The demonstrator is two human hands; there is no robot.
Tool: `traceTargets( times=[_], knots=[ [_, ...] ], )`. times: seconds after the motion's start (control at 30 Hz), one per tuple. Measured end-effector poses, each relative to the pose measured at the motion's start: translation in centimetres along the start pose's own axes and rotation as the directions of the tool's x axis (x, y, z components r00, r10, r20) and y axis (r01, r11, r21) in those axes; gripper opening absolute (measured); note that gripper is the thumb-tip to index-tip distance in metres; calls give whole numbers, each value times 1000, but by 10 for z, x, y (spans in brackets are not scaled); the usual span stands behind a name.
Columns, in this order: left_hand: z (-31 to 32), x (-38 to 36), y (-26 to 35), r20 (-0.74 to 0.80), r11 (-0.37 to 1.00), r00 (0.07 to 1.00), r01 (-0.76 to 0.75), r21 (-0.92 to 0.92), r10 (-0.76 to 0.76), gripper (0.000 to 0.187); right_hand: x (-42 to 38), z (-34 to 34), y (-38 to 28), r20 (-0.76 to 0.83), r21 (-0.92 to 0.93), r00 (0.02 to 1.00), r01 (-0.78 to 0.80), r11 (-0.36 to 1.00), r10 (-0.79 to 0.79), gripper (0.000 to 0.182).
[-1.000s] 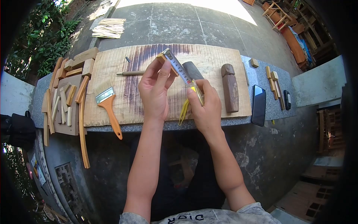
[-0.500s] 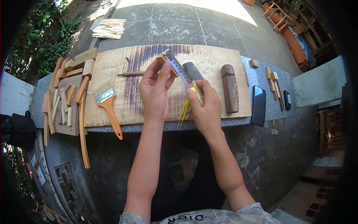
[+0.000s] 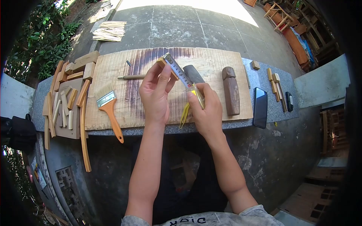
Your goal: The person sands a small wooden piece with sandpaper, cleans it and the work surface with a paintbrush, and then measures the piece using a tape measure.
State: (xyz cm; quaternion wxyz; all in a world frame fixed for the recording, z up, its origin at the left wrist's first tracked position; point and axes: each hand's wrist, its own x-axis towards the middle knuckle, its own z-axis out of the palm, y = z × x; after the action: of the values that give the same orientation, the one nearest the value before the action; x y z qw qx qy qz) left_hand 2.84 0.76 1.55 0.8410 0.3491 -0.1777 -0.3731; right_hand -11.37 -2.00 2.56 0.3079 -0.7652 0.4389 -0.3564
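My left hand grips a small wood block between thumb and fingers, above the wooden board. In my right hand is a tape measure with a clear case and a yellow strap. Its pulled-out blade lies along the block, and the metal hook sits at the block's far end. My left thumb touches the blade's edge. Behind the tape, a dark grey block rests on the board, partly covered. A slim brown-handled tool lies to the left, its one end hidden by my left hand.
The wooden board lies on a granite table. A paintbrush and many wood pieces are on the left. To the right are a dark carved wooden piece, a phone, small wood strips and a black object.
Both hands keep their grip on the block and tape measure. The view has shifted slightly, and the block and blade sit a little lower in it.
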Motion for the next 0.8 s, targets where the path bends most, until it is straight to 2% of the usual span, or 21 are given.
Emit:
traceTargets(
  times=[0.8],
  knots=[
    [2, 0, 2, -19, 1000, 1000, 4, 8, -4, 24, 1, 1, -1, 0, 1, 1000, -7, 1000, 7, 43]
  ],
)
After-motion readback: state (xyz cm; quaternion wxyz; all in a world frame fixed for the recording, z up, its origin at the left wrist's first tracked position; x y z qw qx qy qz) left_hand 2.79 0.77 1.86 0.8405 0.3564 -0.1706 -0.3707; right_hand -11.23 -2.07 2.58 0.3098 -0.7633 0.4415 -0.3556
